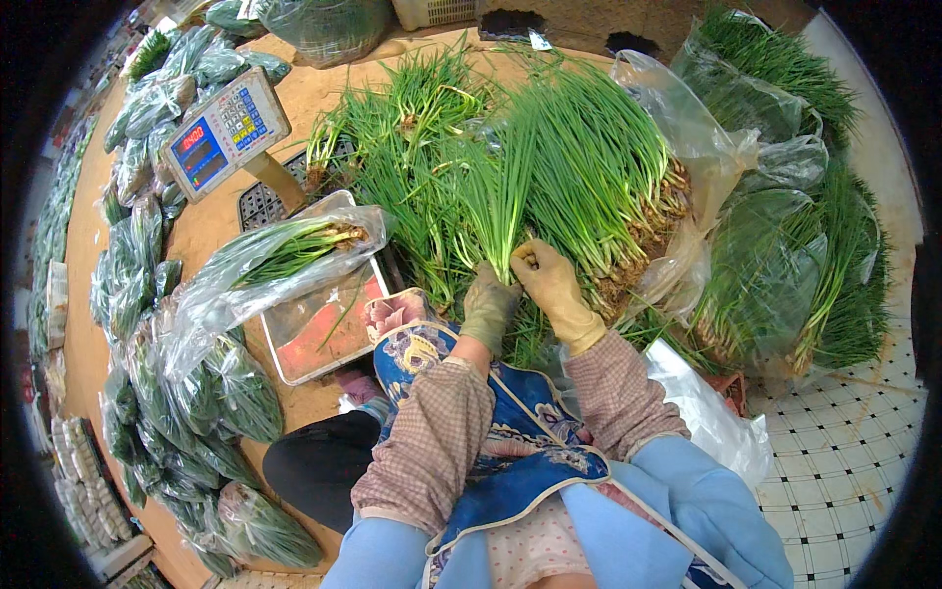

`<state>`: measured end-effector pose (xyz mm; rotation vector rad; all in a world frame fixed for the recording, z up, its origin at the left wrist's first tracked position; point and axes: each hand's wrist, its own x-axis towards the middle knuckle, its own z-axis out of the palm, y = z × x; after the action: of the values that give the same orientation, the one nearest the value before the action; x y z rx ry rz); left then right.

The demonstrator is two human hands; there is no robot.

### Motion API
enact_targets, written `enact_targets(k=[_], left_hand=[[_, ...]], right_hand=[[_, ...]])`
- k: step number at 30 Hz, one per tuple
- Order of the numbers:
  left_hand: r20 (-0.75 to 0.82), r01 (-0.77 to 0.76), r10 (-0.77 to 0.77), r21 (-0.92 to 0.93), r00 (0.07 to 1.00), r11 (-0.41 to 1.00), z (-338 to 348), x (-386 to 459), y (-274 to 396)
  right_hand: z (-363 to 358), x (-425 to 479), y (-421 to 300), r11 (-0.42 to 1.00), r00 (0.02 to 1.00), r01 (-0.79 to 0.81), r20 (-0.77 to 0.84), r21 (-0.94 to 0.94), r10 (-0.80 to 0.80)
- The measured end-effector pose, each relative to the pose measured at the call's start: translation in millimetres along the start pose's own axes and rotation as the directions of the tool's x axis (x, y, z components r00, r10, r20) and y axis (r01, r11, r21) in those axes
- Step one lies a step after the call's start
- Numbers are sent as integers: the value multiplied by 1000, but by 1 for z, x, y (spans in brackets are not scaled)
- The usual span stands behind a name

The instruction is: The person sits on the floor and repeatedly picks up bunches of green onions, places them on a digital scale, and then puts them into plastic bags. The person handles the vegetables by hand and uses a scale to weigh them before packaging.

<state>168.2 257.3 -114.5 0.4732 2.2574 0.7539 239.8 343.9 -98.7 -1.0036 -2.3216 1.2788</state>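
Note:
My gloved left hand grips a bunch of green onions near the root end, the leaves fanning away from me. At the base of the same bunch, my right hand, in a yellowish glove, has its thumb and fingertips pinched together; whether a stalk is between them is hidden. To the right lies a large heap of green onions, roots toward me and to the right. Looser green onions spread out on the left. A plastic bag with green onions rests across the platform of a digital scale.
The scale's display head stands on a post at the left. Many bagged green onions line the far left. Larger bags of green onions stand at the right. A white plastic bag lies by my right arm, above tiled floor.

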Motion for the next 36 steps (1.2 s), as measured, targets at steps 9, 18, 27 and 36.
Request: enact_targets(k=[9, 18, 27, 36], left_hand=[[12, 95, -98, 149, 995, 984, -10, -5, 8], [-73, 7, 6, 179, 997, 984, -4, -7, 2], [-136, -70, 101, 221, 985, 973, 17, 8, -29], [-49, 48, -47, 19, 998, 999, 1, 3, -16]], right_hand=[[12, 37, -26, 924, 989, 61, 145, -377, -6], [16, 68, -9, 887, 932, -120, 257, -446, 255], [39, 79, 22, 816, 863, 31, 427, -578, 269], [22, 33, -3, 973, 967, 214, 157, -88, -199]])
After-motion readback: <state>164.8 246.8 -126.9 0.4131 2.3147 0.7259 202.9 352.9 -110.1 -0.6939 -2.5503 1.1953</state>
